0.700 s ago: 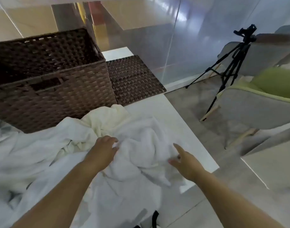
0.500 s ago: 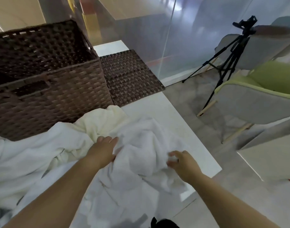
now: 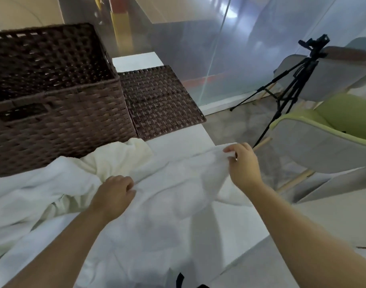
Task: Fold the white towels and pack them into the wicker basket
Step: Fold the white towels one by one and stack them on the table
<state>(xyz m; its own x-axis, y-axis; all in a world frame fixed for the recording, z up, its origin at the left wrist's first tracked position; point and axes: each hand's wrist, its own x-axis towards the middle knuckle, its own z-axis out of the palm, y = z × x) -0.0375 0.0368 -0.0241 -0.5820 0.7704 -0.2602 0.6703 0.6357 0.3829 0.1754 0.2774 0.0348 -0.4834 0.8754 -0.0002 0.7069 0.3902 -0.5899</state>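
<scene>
The right hand (image 3: 243,166) pinches the edge of a white towel (image 3: 178,183) between thumb and curled fingers and holds it lifted a little above the white table (image 3: 178,140), near the table's right border. The left hand (image 3: 113,193) has its fingers curled into the same towel, gripping a fold of it, so the cloth is stretched between the two hands. More white towels (image 3: 32,194) lie in a crumpled heap on the left part of the table, and a cream cloth (image 3: 124,154) sits among them, touching the front wall of the wicker basket (image 3: 59,125). The basket stands open behind the heap, with no towel visible inside. Its flat woven lid (image 3: 159,100) lies on the table just beside it at the right. On the floor, to the right, stand a black tripod (image 3: 290,90) and a chair (image 3: 323,140) with a green seat.
</scene>
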